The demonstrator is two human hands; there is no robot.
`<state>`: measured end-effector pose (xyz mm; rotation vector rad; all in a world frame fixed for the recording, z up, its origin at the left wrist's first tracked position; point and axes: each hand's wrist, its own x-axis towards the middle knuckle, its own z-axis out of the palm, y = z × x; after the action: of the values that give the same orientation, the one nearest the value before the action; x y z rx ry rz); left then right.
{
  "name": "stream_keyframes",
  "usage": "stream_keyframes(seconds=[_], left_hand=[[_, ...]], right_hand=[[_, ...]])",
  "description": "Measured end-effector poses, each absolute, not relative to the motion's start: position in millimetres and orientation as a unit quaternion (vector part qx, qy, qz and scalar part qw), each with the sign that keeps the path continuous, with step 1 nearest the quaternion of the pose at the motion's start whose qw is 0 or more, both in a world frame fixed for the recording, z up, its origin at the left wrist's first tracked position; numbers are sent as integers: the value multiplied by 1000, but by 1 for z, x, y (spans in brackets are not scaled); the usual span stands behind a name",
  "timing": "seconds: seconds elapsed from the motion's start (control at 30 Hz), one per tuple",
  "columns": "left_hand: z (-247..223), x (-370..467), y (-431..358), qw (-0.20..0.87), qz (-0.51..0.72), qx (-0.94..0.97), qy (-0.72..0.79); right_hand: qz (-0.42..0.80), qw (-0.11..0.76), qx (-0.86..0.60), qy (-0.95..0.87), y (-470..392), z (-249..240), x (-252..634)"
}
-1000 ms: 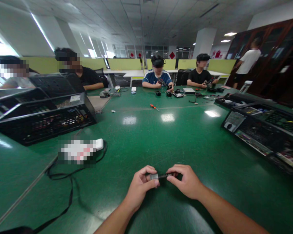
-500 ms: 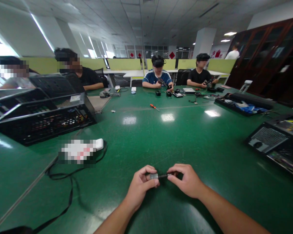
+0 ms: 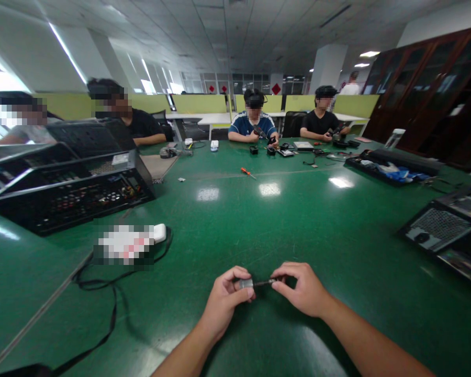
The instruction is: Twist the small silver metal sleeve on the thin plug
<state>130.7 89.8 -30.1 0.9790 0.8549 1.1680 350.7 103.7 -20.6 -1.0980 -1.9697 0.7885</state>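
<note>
- Head view showed the left hand [image 3: 226, 299] and the right hand [image 3: 306, 292] close together over a green tabletop [image 3: 235, 225].
- The left hand's grip was closed on a grey cylinder [image 3: 246, 283], held between the thumb and the bent fingers.
- The right hand's grip was closed as well, its thumb and fingertips pinching the far end of a thin dark shaft [image 3: 262, 283].
- This shaft ran roughly level between the hands and met the cylinder at its left end; whether the two were joined could not be told.
- To the left of the hands, a white adapter [image 3: 159, 232] sat beside a pixelated white-and-red item [image 3: 121, 243], with a black cord [image 3: 115, 309] trailing toward the lower left.
- One dark computer case [image 3: 82, 196] stood at the left, and a second case [image 3: 441, 228] was cut off by the right edge.
- Farther off, an orange-handled screwdriver [image 3: 246, 172] lay well apart from the hands.
- Across the tabletop sat a person in a blue shirt [image 3: 241, 125], holding a dark tool, with small dark parts [image 3: 271, 151] lying just in front.
</note>
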Motion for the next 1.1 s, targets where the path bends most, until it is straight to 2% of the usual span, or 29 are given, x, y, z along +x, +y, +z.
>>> stream_keyframes(seconds=[1.1], left_hand=[[-30,131,90,645,526,414,369]], right_hand=[[293,365,-407,-784,107,-13,360]])
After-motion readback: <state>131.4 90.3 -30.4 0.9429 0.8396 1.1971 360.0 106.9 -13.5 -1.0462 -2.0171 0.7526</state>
